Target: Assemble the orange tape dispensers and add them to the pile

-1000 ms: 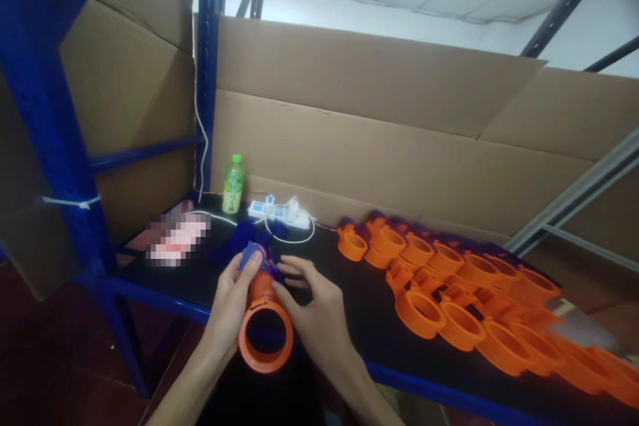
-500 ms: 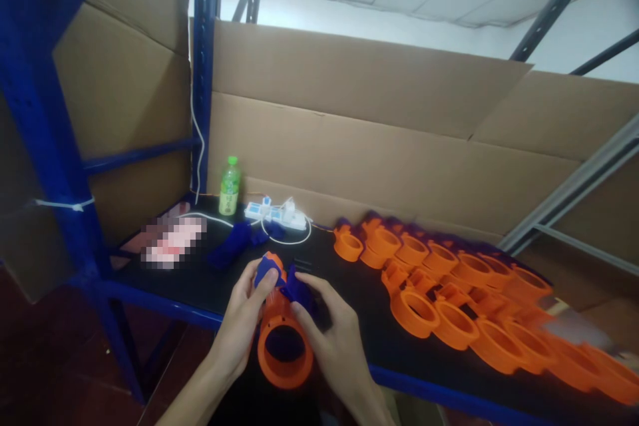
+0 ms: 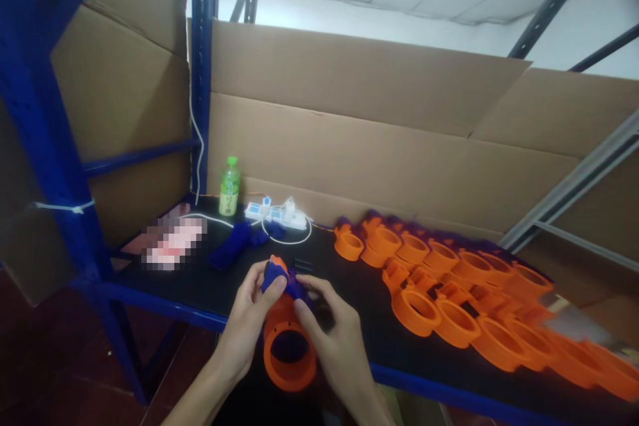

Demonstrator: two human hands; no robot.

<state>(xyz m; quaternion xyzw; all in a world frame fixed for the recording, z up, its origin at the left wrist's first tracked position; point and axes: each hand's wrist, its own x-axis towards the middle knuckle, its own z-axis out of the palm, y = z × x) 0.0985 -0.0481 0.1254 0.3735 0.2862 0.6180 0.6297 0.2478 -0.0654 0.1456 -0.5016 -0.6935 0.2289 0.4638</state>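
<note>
Both my hands hold one orange ring-shaped plastic part (image 3: 289, 353) with small blue pieces (image 3: 280, 279) on its far end, just over the front edge of the black shelf top (image 3: 210, 279). My left hand (image 3: 247, 326) wraps the part's left side, thumb pressed on a blue piece. My right hand (image 3: 332, 333) grips the right side, with its index finger and thumb on the other blue piece. The ring's open mouth faces me.
Several orange ring parts (image 3: 449, 279) lie in rows on the right of the shelf. More blue pieces (image 3: 234, 243), a white power strip with cable (image 3: 277, 214), a green bottle (image 3: 229, 186) and a blurred pink item (image 3: 172, 243) sit at the back left. Cardboard (image 3: 374, 133) lines the blue rack (image 3: 40, 126).
The part and both hands have shifted right and slightly toward me. My right fingers have closed onto the blue piece at the part's far end.
</note>
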